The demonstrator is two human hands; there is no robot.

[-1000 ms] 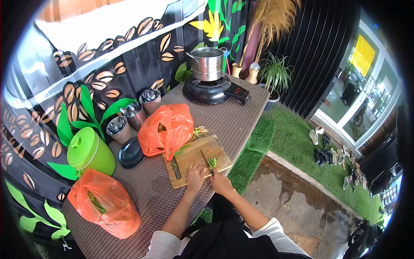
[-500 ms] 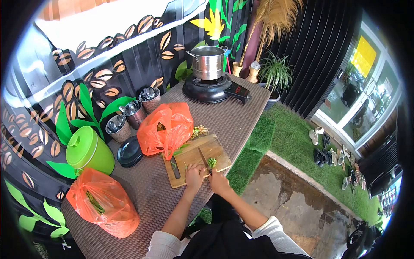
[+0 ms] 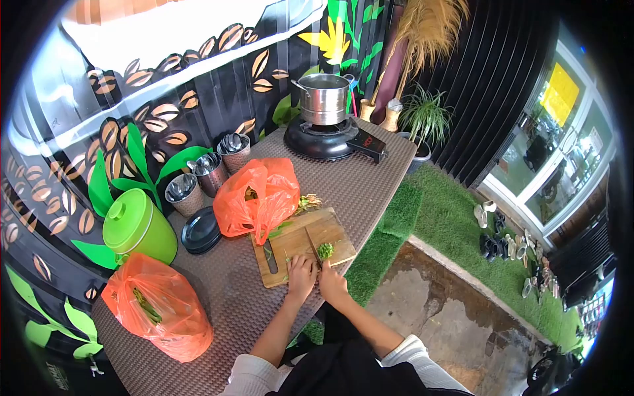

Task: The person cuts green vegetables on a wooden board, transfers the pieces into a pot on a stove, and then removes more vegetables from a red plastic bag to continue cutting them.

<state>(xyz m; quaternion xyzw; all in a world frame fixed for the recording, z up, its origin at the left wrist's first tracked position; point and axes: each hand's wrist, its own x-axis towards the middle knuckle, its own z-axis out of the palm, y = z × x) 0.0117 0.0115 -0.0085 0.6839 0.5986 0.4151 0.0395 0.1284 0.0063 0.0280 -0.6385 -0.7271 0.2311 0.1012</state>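
Grips a thin-bladed kitchen knife in the right hand, with fingers closed around the handle. Rests the left hand with bent fingers on a rectangular brown wooden chopping board, just left of the blade; cannot tell whether pinching anything underneath. Has a small heap of chopped bright-green leaves on the board, close by the blade's right side.

At the board's far left corner, meets a bulging translucent orange plastic bag, crowding that side, with a bunch of pale-stemmed greens just beside it. Nearer on the left, has a second orange plastic bag holding greens, well apart from the hands. Behind these, faces a stack of round black plates, a lime-green lidded bucket and three patterned cups of cutlery. Toward the far end, has a shiny steel pot on a black portable stove.

Works close to the edge of a brown woven-textured worktop, with the board's right corner at that edge. Has more room along the strip between board and stove, and beyond the edge, above green turf and grey concrete floor.
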